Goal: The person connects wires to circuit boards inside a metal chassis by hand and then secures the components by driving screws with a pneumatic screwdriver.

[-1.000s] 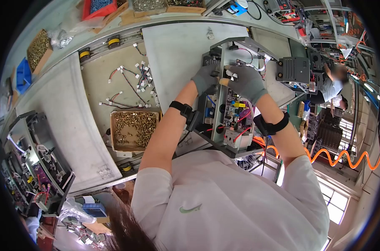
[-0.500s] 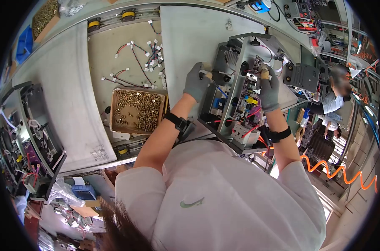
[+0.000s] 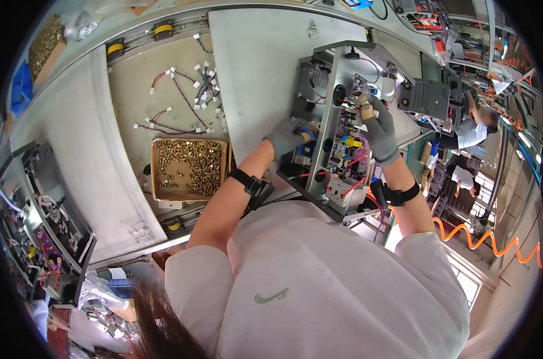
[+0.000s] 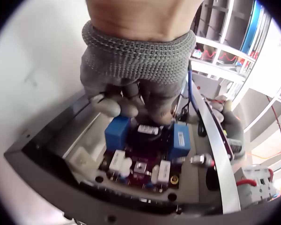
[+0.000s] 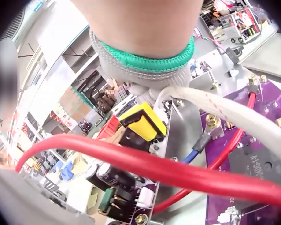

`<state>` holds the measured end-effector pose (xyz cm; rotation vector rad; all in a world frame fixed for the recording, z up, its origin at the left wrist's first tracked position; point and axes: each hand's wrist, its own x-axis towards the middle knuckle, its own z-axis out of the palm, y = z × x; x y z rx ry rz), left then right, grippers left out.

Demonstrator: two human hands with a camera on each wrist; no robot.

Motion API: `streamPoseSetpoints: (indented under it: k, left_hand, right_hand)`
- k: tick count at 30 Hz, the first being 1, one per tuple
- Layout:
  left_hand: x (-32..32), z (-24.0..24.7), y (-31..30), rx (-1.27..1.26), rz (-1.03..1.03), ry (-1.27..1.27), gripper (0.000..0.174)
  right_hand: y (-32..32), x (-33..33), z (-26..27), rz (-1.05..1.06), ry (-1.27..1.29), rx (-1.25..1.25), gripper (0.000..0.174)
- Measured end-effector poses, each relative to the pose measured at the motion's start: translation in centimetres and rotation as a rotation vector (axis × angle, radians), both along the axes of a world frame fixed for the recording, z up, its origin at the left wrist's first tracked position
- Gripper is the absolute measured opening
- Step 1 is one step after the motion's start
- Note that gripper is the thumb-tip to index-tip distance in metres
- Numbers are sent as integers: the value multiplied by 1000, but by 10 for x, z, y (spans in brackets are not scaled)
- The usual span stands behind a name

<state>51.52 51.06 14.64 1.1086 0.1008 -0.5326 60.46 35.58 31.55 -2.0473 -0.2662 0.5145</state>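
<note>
My gloved left hand is at the left compartment of an open metal chassis, its fingers curled around a blue wire. In the left wrist view those fingers reach down close over a purple circuit board, near two blue block components. My gloved right hand is above the chassis's other compartment, with thumb and fingers pinching a small white connector. Below it lies a populated circuit board with a yellow transformer. Thick red cable and white sleeving cross the right wrist view; the right fingertips are hidden there.
A box of brass screws sits on the bench left of the chassis, beside loose wire harnesses. Another open chassis stands at the far left. A dark panelled unit is just right of the work. Other people are farther off.
The hands have separated from their meeting place at the chassis's far end. The left moved out with the blue wire, then down towards the near compartment; the right shifted right, over the board.
</note>
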Motion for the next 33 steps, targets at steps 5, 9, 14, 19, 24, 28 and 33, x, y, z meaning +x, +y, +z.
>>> streamPoseSetpoints:
  k: [5, 9, 14, 19, 24, 28, 33]
  left_hand:
    - [26, 45, 39, 218, 518, -150, 25]
    - [60, 119, 34, 474, 132, -380, 31]
    - [81, 98, 5, 658, 80, -427, 26]
    - [74, 98, -6, 635, 209, -413, 24]
    - [77, 88, -6, 674, 244, -451, 25]
    - [74, 97, -6, 744, 211, -459, 21]
    - [74, 89, -7, 720, 242, -478, 19]
  right_hand:
    - [-2, 15, 5, -38, -42, -94, 26]
    - [18, 18, 16, 119, -250, -186, 21]
    - [11, 27, 42, 96, -376, -336, 22]
    - [-37, 32, 60, 67, -281, -585, 24]
    - [-57, 20, 74, -65, 35, -318, 28]
    - [-61, 9, 72, 27, -230, -801, 15]
    - [-69, 11, 35, 294, -327, -1174, 16]
